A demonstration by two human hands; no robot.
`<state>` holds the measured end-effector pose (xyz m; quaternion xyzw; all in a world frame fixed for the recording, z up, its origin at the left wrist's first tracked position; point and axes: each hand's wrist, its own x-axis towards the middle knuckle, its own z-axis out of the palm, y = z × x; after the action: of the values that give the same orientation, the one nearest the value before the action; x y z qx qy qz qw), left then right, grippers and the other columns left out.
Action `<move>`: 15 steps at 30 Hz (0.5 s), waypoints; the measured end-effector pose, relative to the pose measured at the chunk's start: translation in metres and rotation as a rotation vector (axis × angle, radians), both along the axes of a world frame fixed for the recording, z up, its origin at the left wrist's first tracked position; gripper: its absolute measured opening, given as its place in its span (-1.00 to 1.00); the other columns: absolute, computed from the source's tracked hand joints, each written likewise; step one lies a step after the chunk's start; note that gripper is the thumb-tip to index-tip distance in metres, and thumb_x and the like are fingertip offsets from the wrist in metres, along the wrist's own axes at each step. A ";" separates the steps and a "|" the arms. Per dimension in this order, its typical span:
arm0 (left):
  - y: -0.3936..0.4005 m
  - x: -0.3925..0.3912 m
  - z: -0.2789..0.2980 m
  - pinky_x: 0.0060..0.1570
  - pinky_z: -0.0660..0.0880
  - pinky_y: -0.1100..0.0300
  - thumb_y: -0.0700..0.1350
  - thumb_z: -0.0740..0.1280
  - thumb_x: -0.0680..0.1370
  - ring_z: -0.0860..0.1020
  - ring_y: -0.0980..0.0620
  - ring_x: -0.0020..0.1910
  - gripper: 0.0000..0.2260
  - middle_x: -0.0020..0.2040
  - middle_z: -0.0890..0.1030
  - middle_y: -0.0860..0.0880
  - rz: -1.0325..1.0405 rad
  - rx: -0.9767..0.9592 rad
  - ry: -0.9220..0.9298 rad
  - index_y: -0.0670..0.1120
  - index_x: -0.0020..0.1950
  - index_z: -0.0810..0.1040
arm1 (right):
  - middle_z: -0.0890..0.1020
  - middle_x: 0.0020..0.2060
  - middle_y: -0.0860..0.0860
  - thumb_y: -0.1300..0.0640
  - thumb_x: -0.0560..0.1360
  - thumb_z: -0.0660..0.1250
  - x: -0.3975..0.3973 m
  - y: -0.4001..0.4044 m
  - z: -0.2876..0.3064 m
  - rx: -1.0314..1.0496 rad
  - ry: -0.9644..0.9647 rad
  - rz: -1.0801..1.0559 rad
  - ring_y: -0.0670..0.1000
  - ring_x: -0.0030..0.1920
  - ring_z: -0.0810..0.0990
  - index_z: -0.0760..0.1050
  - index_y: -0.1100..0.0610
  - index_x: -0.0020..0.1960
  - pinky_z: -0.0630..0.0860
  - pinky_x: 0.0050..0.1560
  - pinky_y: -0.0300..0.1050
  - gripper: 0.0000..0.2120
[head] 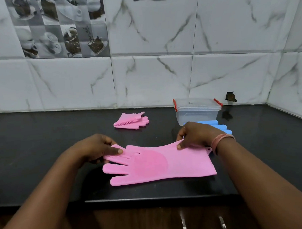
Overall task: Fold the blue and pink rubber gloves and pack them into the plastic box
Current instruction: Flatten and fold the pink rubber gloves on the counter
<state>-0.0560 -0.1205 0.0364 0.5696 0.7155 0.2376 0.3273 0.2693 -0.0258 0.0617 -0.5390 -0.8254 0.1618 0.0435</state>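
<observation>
The pink glove lies flat near the front edge of the black worktop, its fingers pointing left and its cuff to the right. The left hand pinches the far glove fingers between thumb and curled fingers, lifting them a little; the right hand pinches the far edge near the cuff, thumb on top.

The risk from here is that the glove looks like soft, springy rubber, so a fold may well pop open once the hands let go, and a loose fold would be bulky going into the box. With only the far edge held, the near edge could drag or slide on the glossy worktop and the fold come out crooked. The glove also lies close to the front edge, where a slip could send it off.

Its palm carries a round patch of fine bristles, darker pink than the smooth, matte cuff, and a small hanging tab sits at the cuff corner. Behind it, a second pink glove, already folded, shows its bristled side at the fold. A blue glove lies just behind the right hand, mostly hidden. The clear plastic box, with red clips, stands against the marble-patterned tiled wall; I cannot tell whether its lid is clipped on.
</observation>
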 end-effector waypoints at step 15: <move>0.003 0.080 -0.068 0.63 0.02 -0.02 0.15 -0.03 0.72 0.12 -0.08 0.67 -0.53 0.66 0.23 0.03 -0.220 0.324 0.635 0.15 0.63 0.24 | 0.33 0.54 0.13 0.00 0.68 0.03 -0.084 -0.057 -0.091 0.292 0.057 0.095 0.16 0.55 0.24 0.26 0.14 0.55 0.14 0.55 0.09 -0.52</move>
<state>0.0242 -0.1178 -0.0312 0.7329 0.6689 0.1229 0.0182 0.1854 -0.0824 -0.0292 -0.4825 -0.8632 0.0571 0.1374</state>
